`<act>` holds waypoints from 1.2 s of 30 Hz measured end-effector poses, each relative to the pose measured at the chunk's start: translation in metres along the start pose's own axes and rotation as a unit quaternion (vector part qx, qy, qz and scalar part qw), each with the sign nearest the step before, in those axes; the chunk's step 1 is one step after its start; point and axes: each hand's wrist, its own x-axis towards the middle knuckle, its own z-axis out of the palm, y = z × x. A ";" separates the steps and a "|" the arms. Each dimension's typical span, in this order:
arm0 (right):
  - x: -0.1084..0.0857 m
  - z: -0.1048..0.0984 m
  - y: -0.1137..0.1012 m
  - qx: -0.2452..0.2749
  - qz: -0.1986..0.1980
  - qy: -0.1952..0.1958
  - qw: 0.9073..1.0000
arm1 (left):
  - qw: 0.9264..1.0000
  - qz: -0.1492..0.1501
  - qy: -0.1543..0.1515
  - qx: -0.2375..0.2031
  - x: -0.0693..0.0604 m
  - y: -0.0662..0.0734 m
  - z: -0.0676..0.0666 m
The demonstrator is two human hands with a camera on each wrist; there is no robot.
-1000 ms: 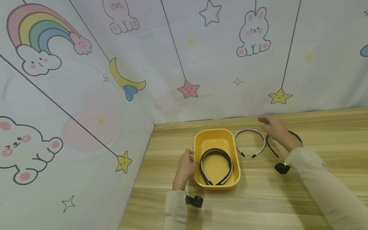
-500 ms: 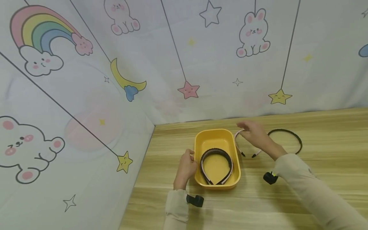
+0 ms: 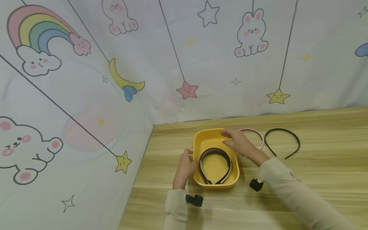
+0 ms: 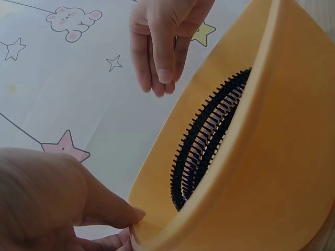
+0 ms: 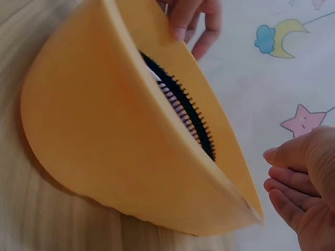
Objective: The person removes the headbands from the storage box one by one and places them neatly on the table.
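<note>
The right hand [image 3: 241,142] has swept left, from above the thin black hair headband [image 3: 280,129] past the pale pink, toothed headband [image 3: 263,139], and now hangs over the far right part of the yellow, round-cornered plastic tray [image 3: 216,186]. Its fingers are loosely extended, thumb apart, holding nothing. The left hand [image 3: 185,166] keeps pinching the tray's left wall between thumb and fingers. Both loose headbands lie unmoved on the wood-grain table [image 3: 330,153], right of the tray; the nested dark and pale headbands [image 3: 215,150] rest inside, toward its near end. The shift apparently brings both hands to the tray, with no headband transferred.
</note>
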 end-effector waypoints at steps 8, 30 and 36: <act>0.002 0.018 -0.006 0.005 -0.018 -0.017 1.000 | 1.000 -0.001 0.003 -0.001 -0.001 0.000 -0.001; 0.005 0.037 -0.010 -0.022 0.043 -0.060 0.997 | 1.000 -0.008 -0.004 0.002 -0.001 0.000 0.000; 0.006 0.037 -0.011 -0.043 0.042 -0.059 0.996 | 1.000 -0.005 -0.003 0.000 -0.001 -0.002 -0.001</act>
